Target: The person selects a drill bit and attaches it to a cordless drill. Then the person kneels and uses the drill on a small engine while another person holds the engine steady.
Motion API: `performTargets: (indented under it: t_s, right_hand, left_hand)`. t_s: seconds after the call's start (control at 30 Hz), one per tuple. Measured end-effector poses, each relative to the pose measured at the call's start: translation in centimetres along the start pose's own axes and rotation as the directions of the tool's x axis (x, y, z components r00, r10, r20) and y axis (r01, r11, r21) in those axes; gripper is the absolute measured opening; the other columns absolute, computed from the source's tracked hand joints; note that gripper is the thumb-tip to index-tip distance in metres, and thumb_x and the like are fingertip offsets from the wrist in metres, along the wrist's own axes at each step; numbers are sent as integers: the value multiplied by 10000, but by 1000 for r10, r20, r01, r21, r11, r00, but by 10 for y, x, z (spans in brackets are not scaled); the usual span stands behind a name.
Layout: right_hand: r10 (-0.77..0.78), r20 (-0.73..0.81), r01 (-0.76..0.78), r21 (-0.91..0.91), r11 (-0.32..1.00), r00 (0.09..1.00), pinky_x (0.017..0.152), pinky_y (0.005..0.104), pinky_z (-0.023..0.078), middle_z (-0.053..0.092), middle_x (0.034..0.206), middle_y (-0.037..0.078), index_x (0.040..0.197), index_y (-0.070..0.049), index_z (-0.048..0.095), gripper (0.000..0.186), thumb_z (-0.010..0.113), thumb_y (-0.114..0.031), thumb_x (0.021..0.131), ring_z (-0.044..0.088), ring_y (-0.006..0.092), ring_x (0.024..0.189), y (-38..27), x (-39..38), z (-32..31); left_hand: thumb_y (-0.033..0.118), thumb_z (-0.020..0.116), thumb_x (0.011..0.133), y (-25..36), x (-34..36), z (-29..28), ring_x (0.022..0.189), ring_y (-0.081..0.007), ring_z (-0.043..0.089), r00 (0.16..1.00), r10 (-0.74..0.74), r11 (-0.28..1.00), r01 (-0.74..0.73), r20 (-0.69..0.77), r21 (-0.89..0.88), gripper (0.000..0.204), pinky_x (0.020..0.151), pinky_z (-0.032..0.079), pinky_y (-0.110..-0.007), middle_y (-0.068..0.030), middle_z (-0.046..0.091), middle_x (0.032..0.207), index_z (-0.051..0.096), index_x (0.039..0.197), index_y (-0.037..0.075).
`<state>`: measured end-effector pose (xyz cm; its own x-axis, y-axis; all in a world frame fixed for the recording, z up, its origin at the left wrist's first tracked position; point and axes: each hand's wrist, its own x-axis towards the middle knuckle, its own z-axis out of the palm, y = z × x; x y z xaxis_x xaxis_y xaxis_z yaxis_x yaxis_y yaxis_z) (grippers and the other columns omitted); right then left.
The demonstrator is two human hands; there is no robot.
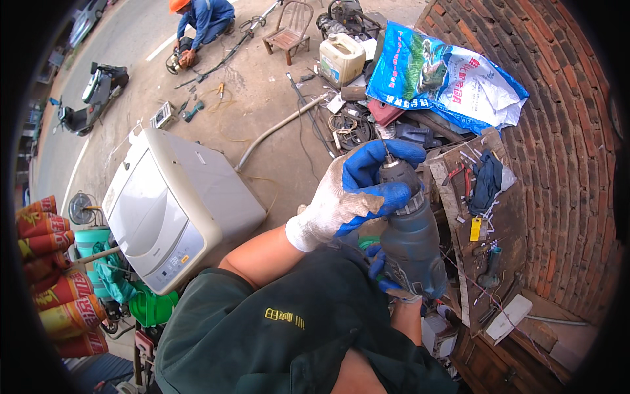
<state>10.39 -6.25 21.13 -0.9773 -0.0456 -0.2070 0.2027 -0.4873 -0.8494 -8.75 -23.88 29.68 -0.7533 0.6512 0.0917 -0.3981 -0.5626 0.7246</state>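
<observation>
My left hand (348, 194), in a white glove with blue coating and a dirty patch, is wrapped round the front of a dark power drill (413, 249), at its chuck (398, 172) and thin bit (387, 152), which points up and away from me. My right hand (384, 269), in a similar glove, grips the drill lower down and is partly hidden behind its body. Beside the drill on the right, a worn wooden board (505, 243) carries pliers (459, 177), a dark cloth (489, 180), a yellow item (479, 230) and several small white pieces.
A white washing machine (161, 203) stands left, near a green bucket (147, 303). Ahead are a blue-white sack (446, 85), a jerrycan (341, 59), a chair (287, 39), cables and tools. A brick wall (571, 164) curves along the right. A crouching co-worker (203, 26) and a scooter (92, 98) are farther off.
</observation>
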Motion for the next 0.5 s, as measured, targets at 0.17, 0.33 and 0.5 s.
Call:
performTargets:
  t_s: [0.17,0.33,0.5]
  right_hand:
    - [7,1,-7,-61,998,1000,1000,484,471,693,1042,142,1245,0,600,638,866,-159,687,649,309,1054,-4,0,6]
    - [-99,71,108,-148,983,993,996,492,462,701,971,113,1207,-12,603,584,845,-181,703,657,293,984,-9,7,8]
    - [-76,53,84,-169,982,996,1025,494,450,697,983,109,1212,-9,598,586,837,-180,705,656,292,988,-12,4,11]
  left_hand:
    - [347,754,904,0,-1,-1,1239,-283,597,998,21,995,-16,52,-103,776,1102,438,-443,-160,565,1391,413,1497,-18]
    - [377,740,915,-5,1,5,1236,-302,598,994,75,983,-61,76,-171,818,1091,442,-451,-175,550,1413,361,1527,-12]
    - [322,707,966,-3,-1,6,1236,-190,569,991,104,989,-94,84,-115,671,1071,448,-357,-108,543,1416,438,1487,-3]
